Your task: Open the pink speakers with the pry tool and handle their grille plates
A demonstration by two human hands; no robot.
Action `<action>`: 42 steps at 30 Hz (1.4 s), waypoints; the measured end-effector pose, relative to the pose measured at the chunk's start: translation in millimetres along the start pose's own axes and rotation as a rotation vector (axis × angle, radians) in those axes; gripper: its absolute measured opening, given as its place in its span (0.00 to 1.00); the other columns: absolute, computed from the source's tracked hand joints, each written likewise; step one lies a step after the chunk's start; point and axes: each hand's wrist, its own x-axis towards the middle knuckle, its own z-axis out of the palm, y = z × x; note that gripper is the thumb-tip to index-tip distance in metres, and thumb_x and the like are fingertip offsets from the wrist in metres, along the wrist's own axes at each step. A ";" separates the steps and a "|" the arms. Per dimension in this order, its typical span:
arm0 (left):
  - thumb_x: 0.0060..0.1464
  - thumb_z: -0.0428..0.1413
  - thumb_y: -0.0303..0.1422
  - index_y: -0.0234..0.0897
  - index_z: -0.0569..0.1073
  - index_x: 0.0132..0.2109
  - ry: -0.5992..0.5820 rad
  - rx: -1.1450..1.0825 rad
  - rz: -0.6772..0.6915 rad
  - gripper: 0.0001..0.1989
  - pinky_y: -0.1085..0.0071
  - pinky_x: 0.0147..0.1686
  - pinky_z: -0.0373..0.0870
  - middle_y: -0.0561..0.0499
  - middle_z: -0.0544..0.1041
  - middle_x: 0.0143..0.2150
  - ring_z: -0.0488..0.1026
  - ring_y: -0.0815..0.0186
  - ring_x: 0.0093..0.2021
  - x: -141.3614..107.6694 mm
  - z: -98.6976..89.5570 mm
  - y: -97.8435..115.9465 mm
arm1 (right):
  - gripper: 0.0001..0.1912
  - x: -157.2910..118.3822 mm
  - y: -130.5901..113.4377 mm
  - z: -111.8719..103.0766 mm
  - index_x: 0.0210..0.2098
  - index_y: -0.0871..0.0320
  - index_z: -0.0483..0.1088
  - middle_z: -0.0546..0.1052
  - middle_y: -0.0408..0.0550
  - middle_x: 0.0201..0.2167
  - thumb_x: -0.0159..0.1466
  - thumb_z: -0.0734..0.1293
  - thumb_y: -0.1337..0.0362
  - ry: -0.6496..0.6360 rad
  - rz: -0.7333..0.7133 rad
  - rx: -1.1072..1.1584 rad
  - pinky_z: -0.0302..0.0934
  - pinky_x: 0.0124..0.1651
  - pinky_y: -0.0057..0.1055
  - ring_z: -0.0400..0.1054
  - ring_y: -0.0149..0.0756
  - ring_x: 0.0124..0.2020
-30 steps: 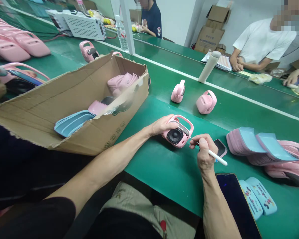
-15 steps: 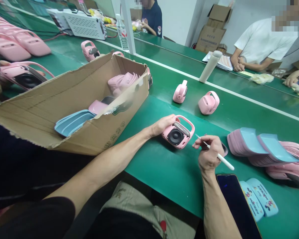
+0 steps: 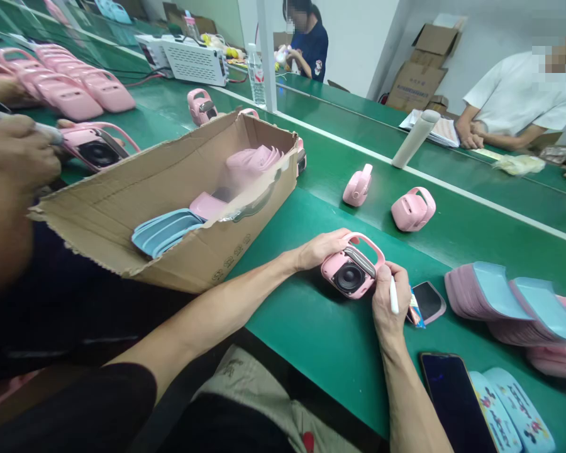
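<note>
My left hand (image 3: pixel 321 249) is closed on the upper left side of a small pink speaker (image 3: pixel 329 272), whose round black driver faces me. The speaker rests on the green table, its loop handle up and tilted right. My right hand (image 3: pixel 390 301) is at the speaker's right side, fingers wrapped round a slim white-handled tool (image 3: pixel 394 296). The tool's thin tip is hidden behind the fingers. Just right of this hand lie a dark-faced panel with a pink rim (image 3: pixel 430 303) and a small colourful wrapper (image 3: pixel 416 313).
A long cardboard box (image 3: pixel 188 267) with pink and blue panels stands left. Two pink speakers (image 3: pixel 411 211) sit ahead. Stacked panels (image 3: pixel 476 296), a phone (image 3: pixel 457 396) and blue printed covers (image 3: pixel 521 402) lie right. A co-worker's hand (image 3: pixel 14 151) works at far left.
My right hand has moved in to the speaker's right side with the white-handled tool, which now points more upright. My left hand keeps its hold. The view has shifted slightly left.
</note>
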 end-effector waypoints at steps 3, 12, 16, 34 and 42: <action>0.68 0.52 0.53 0.35 0.74 0.61 -0.004 0.019 -0.013 0.28 0.59 0.57 0.71 0.42 0.79 0.58 0.76 0.52 0.56 0.2 2.2 0.8 | 0.20 -1.9 -5.0 2.6 0.44 0.57 0.72 0.80 0.53 0.41 0.74 0.61 0.47 0.025 0.002 -0.036 0.65 0.49 0.41 0.74 0.46 0.44; 0.66 0.57 0.51 0.33 0.75 0.43 -0.003 -0.260 -0.218 0.22 0.68 0.37 0.69 0.48 0.76 0.38 0.71 0.65 0.35 -46.7 -8.2 42.0 | 0.19 -30.0 -20.2 1.4 0.34 0.53 0.67 0.71 0.38 0.18 0.72 0.65 0.45 -0.280 0.008 0.080 0.60 0.27 0.31 0.66 0.35 0.19; 0.66 0.57 0.52 0.34 0.77 0.44 0.088 -0.341 -0.343 0.23 0.64 0.41 0.74 0.44 0.80 0.40 0.77 0.60 0.38 -112.0 -11.3 56.5 | 0.18 -51.0 -37.0 6.4 0.30 0.52 0.67 0.70 0.36 0.17 0.71 0.67 0.49 -0.532 -0.091 0.139 0.58 0.24 0.28 0.62 0.30 0.17; 0.64 0.62 0.50 0.33 0.82 0.44 0.099 -0.224 -0.782 0.21 0.71 0.31 0.68 0.47 0.78 0.35 0.72 0.65 0.30 -348.6 -26.3 63.5 | 0.22 -258.1 -64.5 54.8 0.32 0.50 0.66 0.78 0.44 0.21 0.72 0.62 0.41 -1.346 0.336 0.226 0.65 0.31 0.34 0.73 0.40 0.21; 0.63 0.61 0.45 0.33 0.81 0.43 0.071 -0.332 -0.802 0.17 0.71 0.34 0.69 0.48 0.77 0.35 0.71 0.65 0.31 -366.6 -3.7 -0.4 | 0.23 -265.9 -30.2 61.9 0.27 0.50 0.66 0.78 0.45 0.23 0.72 0.62 0.43 -1.380 0.319 0.055 0.64 0.36 0.36 0.73 0.43 0.28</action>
